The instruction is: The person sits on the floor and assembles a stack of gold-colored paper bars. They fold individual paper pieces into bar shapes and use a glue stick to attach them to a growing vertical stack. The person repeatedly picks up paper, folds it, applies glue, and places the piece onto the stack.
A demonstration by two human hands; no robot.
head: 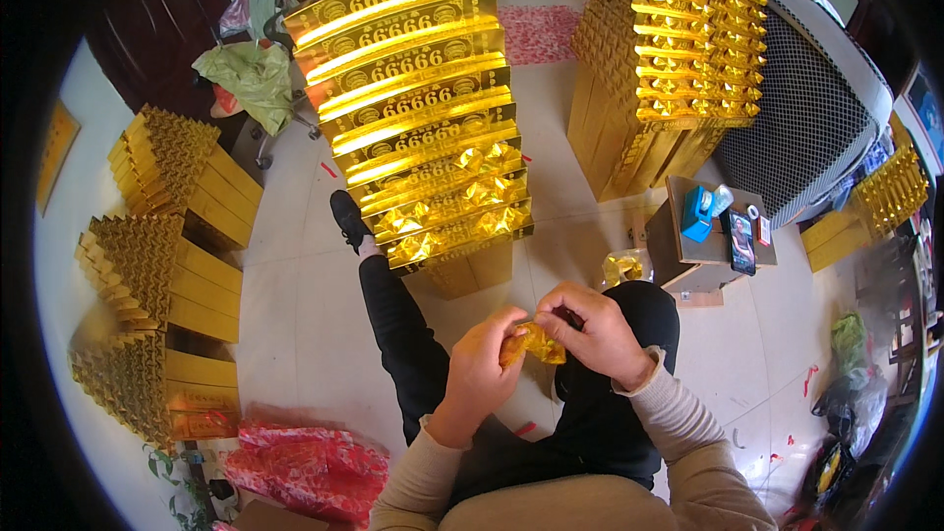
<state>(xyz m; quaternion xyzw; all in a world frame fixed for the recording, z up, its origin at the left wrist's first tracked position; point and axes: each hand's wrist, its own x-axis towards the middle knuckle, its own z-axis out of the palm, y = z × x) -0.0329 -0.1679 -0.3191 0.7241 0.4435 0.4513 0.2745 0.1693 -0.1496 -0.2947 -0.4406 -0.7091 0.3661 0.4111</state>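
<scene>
A crumpled gold foil piece (544, 346) is held between my two hands, above my lap. My left hand (479, 372) wraps its fingers around one end of it. The thumb and fingertips of my right hand (596, 333) pinch its upper edge. Beyond the hands rises a tiered gold paper stack (435, 96) with printed writing on each step. Several folded gold foil ornaments (483, 192) sit on its lower steps, at both sides. Fingers hide part of the piece I hold.
A finished-looking gold tower (697, 37) stands at the far right. By my right knee, a small wooden stand (689, 254) carries a blue tape dispenser (697, 214) and a phone (741, 242). More gold stacks (203, 265) line the left wall. Red plastic sheeting (310, 468) lies at lower left.
</scene>
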